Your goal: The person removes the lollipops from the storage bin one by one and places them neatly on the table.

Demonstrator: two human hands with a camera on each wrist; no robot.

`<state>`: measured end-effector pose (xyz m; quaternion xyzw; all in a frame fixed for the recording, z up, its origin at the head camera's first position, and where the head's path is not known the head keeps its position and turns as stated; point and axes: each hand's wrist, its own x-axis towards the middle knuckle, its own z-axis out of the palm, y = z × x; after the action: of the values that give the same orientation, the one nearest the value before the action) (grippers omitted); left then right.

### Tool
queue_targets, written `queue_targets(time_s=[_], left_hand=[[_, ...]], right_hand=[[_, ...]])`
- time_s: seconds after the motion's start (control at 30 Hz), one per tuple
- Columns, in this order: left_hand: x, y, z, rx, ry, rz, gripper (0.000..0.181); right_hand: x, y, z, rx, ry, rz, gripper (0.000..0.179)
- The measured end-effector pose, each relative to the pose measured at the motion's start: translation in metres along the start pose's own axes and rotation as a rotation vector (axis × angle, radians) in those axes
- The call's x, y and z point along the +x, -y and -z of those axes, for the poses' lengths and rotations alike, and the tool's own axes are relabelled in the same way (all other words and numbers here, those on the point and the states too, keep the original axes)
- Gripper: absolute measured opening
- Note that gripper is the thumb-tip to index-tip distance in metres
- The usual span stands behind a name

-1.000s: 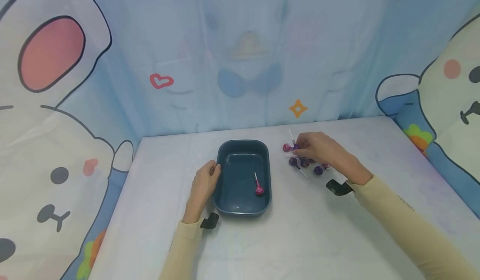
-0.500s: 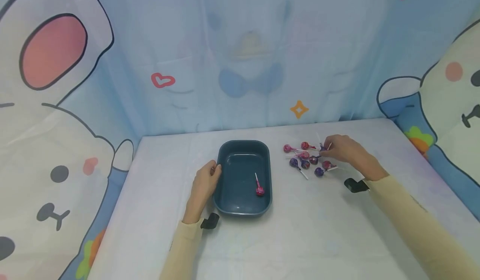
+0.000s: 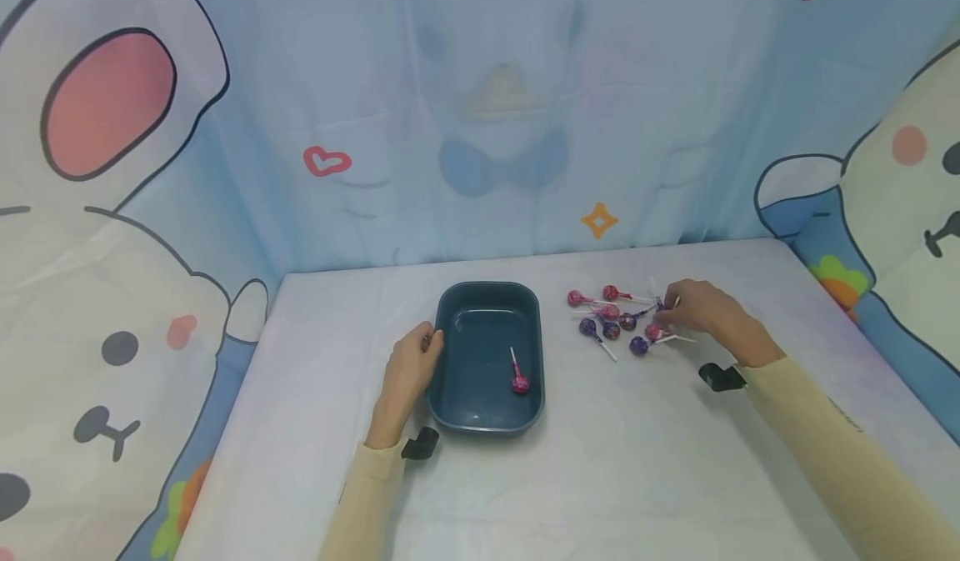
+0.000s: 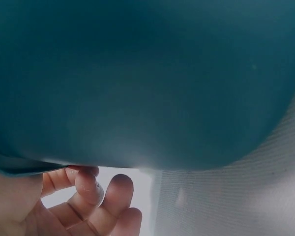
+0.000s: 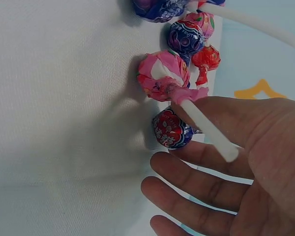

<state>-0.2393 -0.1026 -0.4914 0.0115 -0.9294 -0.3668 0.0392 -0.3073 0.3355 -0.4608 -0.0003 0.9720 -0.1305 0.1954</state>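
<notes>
A dark teal rectangular tray [image 3: 472,357] lies in the middle of the table, with one pink lollipop [image 3: 520,384] inside. My left hand [image 3: 408,361] grips its left rim; the tray's outer wall fills most of the left wrist view. At the right, my right hand [image 3: 708,315] pinches a blue-and-red wrapped lollipop [image 5: 171,129] between thumb and forefinger, the other fingers loosely spread. Its stick is mostly hidden in the right wrist view. A pink lollipop [image 5: 160,76] lies right beside it, its white stick crossing in front of my thumb.
Several purple, pink and red lollipops, among them a red one [image 3: 611,293] and a purple one [image 3: 587,328], lie loosely grouped right of the tray. The white-covered table [image 3: 600,478] ends at a blue cartoon curtain [image 3: 495,211] behind.
My right hand has moved right with the purple-blue lollipop, first away from the group's left side, then slightly nearer me. My left hand and the tray have stayed in place.
</notes>
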Motion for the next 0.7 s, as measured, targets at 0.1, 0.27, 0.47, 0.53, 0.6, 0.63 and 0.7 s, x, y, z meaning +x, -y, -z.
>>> queue_targets(time_s=[0.1,0.27,0.47,0.53,0.6,0.63,0.7], left_hand=[[0.000,0.000,0.000,-0.001,-0.001,0.000,0.026],[-0.001,0.001,-0.001,0.000,0.005,-0.004,0.026],[-0.003,0.001,0.000,0.004,0.005,0.000,0.026],[-0.003,0.001,0.001,0.007,0.004,0.005,0.026],[-0.002,0.001,0.001,0.009,0.004,0.009,0.026],[-0.002,0.001,0.001,0.011,0.005,0.010,0.026],[-0.002,0.001,0.001,0.010,0.006,0.011,0.026]], right_hand=[[0.001,0.000,0.000,0.000,-0.002,-0.003,0.047],[-0.004,0.001,0.003,-0.010,-0.029,-0.006,0.057],[-0.013,0.019,0.014,-0.035,-0.089,0.051,0.067],[-0.015,0.029,0.017,-0.052,-0.095,0.070,0.070],[-0.018,0.039,0.021,-0.071,-0.106,0.091,0.071],[-0.020,0.045,0.022,-0.080,-0.111,0.100,0.072],[-0.023,0.054,0.025,-0.103,-0.130,0.129,0.072]])
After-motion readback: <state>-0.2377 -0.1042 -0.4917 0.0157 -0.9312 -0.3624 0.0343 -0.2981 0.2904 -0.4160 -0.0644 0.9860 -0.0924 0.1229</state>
